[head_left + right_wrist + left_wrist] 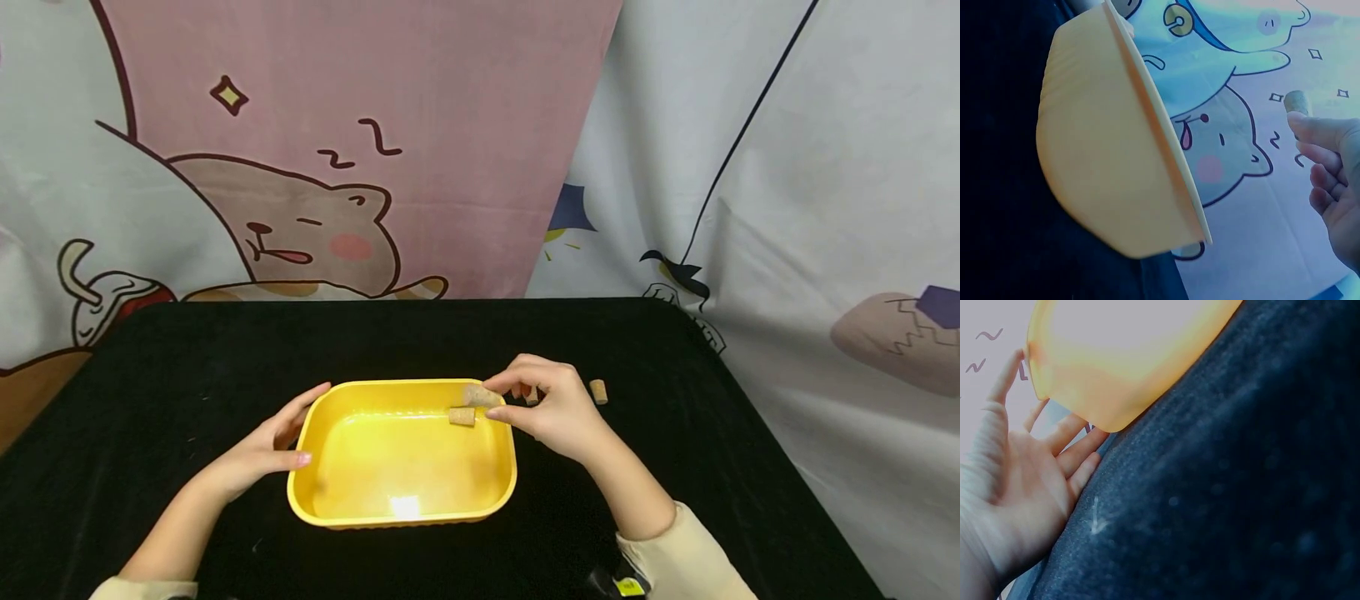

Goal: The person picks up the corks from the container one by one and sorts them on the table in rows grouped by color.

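Observation:
A yellow plastic tray (401, 521) stands on the black cloth with its open side up. At its left end my left hand (258, 450) holds it, the thumb at the rim and the fingers along the outer wall, as the left wrist view also shows. Over the tray's far right corner my right hand (551, 412) pinches a cork (480, 395) between thumb and index finger; this cork (1298, 102) also shows at the fingertips in the right wrist view. A second cork (461, 416) is inside the tray, just below the held one.
On the cloth right of the tray lies one cork (598, 392). Another cork (532, 396) shows partly behind my right fingers. The black-covered table (675, 467) ends at a printed fabric backdrop (465, 150).

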{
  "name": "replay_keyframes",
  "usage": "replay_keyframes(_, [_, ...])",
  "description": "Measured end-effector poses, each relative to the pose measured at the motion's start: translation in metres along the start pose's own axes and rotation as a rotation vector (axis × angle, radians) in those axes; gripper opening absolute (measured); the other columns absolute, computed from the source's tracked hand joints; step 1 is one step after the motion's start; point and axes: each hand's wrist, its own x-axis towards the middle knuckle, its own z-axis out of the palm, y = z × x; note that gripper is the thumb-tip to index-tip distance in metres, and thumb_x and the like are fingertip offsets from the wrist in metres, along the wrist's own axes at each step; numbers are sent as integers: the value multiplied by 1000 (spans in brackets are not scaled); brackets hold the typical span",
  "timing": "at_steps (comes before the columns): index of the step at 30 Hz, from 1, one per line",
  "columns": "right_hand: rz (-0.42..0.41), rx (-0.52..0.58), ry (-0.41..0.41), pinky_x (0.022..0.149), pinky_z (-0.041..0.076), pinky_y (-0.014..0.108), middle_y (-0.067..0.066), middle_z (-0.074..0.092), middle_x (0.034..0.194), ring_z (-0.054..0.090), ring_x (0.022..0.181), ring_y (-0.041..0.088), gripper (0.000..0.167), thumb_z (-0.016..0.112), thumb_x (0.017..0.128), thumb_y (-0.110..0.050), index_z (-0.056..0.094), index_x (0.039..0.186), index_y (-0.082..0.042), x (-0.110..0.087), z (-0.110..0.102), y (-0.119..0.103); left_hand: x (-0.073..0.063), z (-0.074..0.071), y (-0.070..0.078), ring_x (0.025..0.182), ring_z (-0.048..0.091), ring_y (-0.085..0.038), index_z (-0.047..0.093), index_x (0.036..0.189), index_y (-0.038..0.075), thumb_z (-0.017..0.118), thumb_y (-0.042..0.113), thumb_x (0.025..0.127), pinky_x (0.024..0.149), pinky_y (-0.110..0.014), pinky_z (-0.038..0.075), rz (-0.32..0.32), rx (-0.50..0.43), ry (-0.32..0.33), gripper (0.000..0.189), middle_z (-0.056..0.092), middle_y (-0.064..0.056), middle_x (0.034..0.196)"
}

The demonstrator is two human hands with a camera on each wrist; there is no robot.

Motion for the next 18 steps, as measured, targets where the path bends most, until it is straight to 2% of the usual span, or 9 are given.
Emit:
replay_keyframes(12, [68, -112, 276, 59, 41, 24, -2, 59, 76, 49, 69, 16, 26, 85, 68, -3, 75, 90, -13, -30, -24, 18, 0, 1, 0, 117, 45, -43, 14, 152, 9, 58, 17, 90, 90, -48, 44, -16, 16, 24, 76, 36, -31, 141])
replay_keyframes(18, [145, -199, 383, 60, 41, 23, -3, 61, 76, 49, 67, 16, 25, 84, 68, -1, 73, 88, -12, -43, -31, 26, 0, 2, 1, 117, 44, -42, 15, 152, 9, 58, 18, 90, 92, -55, 42, -25, 22, 34, 76, 37, -29, 141])
